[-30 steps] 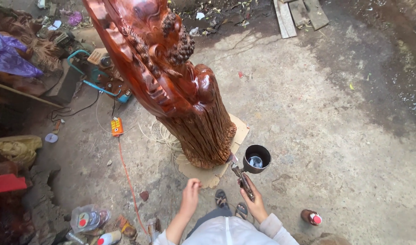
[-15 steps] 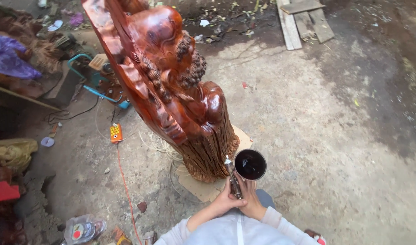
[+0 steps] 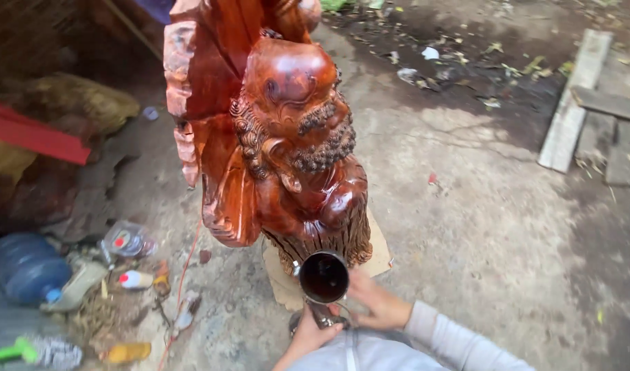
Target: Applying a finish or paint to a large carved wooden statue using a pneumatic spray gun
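A tall, glossy red-brown carved wooden statue [image 3: 287, 144] of a bearded figure stands on a piece of cardboard [image 3: 381, 253] on the concrete ground. Just in front of its base I hold a spray gun with a round dark open cup [image 3: 323, 277] on top. My left hand [image 3: 308, 336] grips the gun's body below the cup. My right hand [image 3: 373, 306], in a grey sleeve, rests against the gun's right side next to the cup. The gun's nozzle is hidden behind the cup and my hands.
A blue water jug [image 3: 23, 268], plastic bottles [image 3: 133, 279] and scattered litter lie at the left, with a thin red cord [image 3: 184, 275] running past them. Wooden planks [image 3: 569, 117] lie at the far right. A red board [image 3: 33, 137] and rough wood sit at the left.
My left hand has come off the ground and joined the right on the spray gun. The gun and cup have moved up close to the statue's base, and the view has drawn nearer.
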